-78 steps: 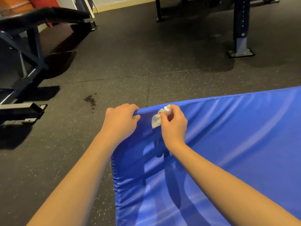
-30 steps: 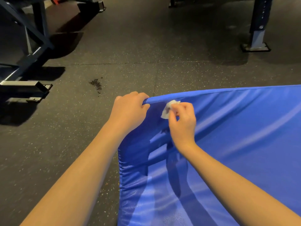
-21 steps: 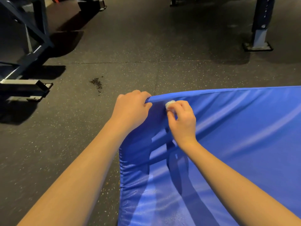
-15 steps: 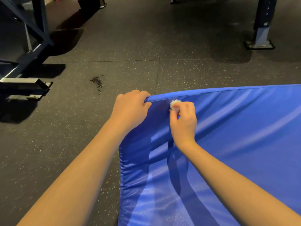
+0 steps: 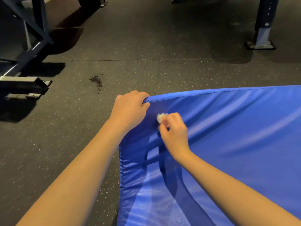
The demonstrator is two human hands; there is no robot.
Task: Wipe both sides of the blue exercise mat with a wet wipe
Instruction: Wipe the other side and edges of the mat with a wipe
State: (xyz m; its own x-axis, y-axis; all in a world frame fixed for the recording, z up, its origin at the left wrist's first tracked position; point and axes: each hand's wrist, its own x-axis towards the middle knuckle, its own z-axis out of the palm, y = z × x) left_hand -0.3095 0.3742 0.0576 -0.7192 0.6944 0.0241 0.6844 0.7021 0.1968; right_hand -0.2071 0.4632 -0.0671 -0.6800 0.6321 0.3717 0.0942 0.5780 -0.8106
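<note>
Over a dark speckled rubber gym floor (image 5: 114, 46), grips the lifted top edge of the glossy blue padded exercise mat (image 5: 236, 136) with the left hand (image 5: 130, 108), fingers curled together over its corner. Pinches a small balled-up white wet wipe (image 5: 161, 117) between thumb and fingertips of the right hand (image 5: 174, 130), pressing it to the mat's near face just below that edge.

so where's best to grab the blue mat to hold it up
Grip the blue mat at its top edge near the left corner, from above, hooking over the far side like the left hand. That rim is thin and rounded.
</note>
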